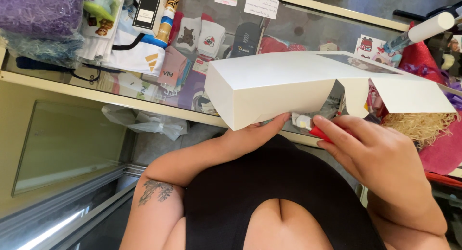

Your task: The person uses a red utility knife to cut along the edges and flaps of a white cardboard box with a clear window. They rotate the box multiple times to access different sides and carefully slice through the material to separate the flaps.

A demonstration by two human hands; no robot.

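- Box [288,84], white card, lies on the glass table [72,69] with its near wall facing the person and its right flaps hanging open.
- Left hand [250,134] sits under the near lower edge of the box, fingers stretched flat along it toward the right, touching the card; it presses rather than clamps.
- Right hand [370,151] is just right of the left, apart from it, with its fingers pinched on a small red tool [320,133]; what kind of tool it is cannot be told.
- Tip of the tool, a small white and yellow part [301,121], lies at the bottom edge of the box, just beside the left fingertips.
- Flap [414,93] spreads out to the right above the right hand, and a shorter flap hangs down beside it.
- Window [358,63] shows in the top face of the box near its far right corner.
- Straw-coloured shred [423,125] lies under the open flap, on a pink surface at the right edge.
- Socks [199,36] and other folded clothes show through the glass, inside the case below.
- Purple shred [38,12] in a clear bag sits at the far left corner.
- White tube [430,27] lies at the upper right.
- Crumpled plastic bag [144,121] hangs off the near edge of the table at the left.
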